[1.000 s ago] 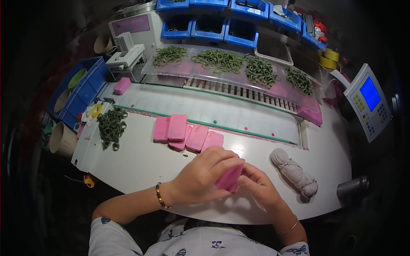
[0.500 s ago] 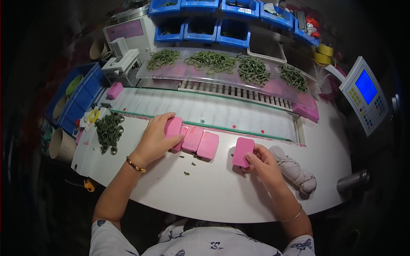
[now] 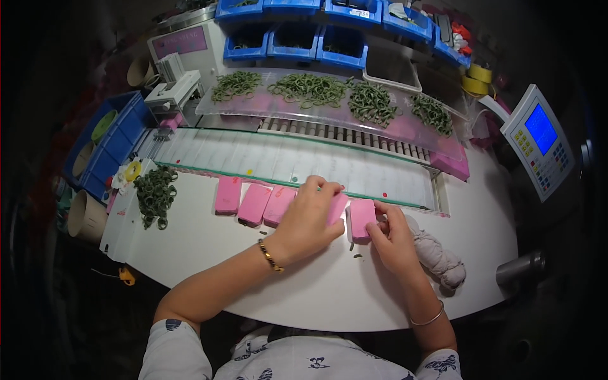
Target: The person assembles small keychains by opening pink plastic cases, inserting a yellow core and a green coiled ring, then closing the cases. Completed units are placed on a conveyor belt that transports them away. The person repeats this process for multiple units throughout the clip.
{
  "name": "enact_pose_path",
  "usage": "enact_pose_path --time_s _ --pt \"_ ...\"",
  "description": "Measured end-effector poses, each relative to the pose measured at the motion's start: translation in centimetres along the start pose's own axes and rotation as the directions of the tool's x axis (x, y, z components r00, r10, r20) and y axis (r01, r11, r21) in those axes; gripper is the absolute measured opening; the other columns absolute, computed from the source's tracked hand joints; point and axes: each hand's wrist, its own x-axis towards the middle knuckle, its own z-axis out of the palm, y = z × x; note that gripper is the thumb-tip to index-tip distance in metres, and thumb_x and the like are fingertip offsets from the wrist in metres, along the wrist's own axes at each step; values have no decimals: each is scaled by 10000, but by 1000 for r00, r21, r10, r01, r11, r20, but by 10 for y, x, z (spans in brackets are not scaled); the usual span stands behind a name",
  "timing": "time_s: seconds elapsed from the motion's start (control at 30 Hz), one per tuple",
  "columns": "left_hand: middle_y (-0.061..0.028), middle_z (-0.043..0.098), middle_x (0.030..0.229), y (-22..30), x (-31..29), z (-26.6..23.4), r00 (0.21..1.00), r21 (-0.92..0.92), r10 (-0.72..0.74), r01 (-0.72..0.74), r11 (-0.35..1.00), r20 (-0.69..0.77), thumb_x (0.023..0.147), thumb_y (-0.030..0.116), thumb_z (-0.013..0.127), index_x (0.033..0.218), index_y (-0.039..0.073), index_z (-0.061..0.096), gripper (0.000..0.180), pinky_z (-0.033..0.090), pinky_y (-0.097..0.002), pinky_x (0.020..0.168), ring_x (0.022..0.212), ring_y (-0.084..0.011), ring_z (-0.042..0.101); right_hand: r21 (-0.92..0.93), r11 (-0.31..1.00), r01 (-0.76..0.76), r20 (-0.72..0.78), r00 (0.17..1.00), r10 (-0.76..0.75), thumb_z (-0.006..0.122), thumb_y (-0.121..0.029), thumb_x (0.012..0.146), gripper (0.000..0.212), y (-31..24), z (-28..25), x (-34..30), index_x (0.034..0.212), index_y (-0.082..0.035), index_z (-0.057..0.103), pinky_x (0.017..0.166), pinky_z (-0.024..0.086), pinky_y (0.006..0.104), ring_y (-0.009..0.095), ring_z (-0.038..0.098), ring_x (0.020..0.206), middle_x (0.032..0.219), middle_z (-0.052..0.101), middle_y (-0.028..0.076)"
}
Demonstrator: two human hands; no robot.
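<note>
"Where are the pink pieces sitting?"

"Along the white surface [image 3: 285,297], just in front of the white track [image 3: 240,155]. Three pink blocks [image 3: 254,204] stand in a row at the left, and two more are at the hands"

"What's each hand doing?"

"The right hand [image 3: 391,237] has the end block [image 3: 362,220] by its right side, thumb toward the near face, fingers behind the edge. The left hand [image 3: 307,221] arches over the neighbouring block [image 3: 337,208], thumb and fingers curved around it; I can't tell how firmly they press"

"Heavy, would you say?"

"I'd guess light, one hand being plenty. They look stiff too, with straight sides and rounded corners, though I can't tell from here if they're hollow"

"Slippery?"

"A little, maybe, the faces look smooth. I'd take one by its two long sides, thumb against fingers, and squeeze gently in case the walls are thin. The grey wrapped roll [image 3: 440,259] lies just beside that right hand, so mind the elbow room"
</note>
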Motion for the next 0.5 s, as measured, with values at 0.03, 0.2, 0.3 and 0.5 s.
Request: enact_pose_path --time_s 0.03,0.2,0.3,0.5 --pt "-199 511 1207 3 1 6 1000 37 -7 6 999 23 795 156 705 1252 -12 556 509 493 -427 953 1097 -358 577 -37 999 -14 5 1000 14 646 -53 921 441 -6 -2 0 1325 44 498 683 517 271 136 583 733 1163 527 138" --pt "-177 526 1225 10 8 9 996 -204 -74 83 975 55 849 190 748 1228 -12 584 460 536 -398 867 999 -324 626 -152 987 -44 20 999 47 704 -76 870 465 -20 -6 -4 1288 24 527 711 515 300 172 578 727 1135 513 147" --pt "-156 534 1246 -3 14 -5 991 -354 -120 134 926 61 835 186 777 1200 0 611 442 542 -364 860 1002 -291 628 -173 984 -45 26 998 50 725 -104 861 485 -24 -5 -3 1289 14 530 724 521 321 190 596 765 1142 509 144" --pt "-120 554 1295 -23 6 -64 975 79 40 -59 995 220 704 210 858 1305 61 576 681 449 -388 1035 1203 -306 523 -276 958 83 -41 994 -98 720 -89 864 444 -41 -10 3 1273 -4 570 751 514 341 227 590 864 1244 510 145"
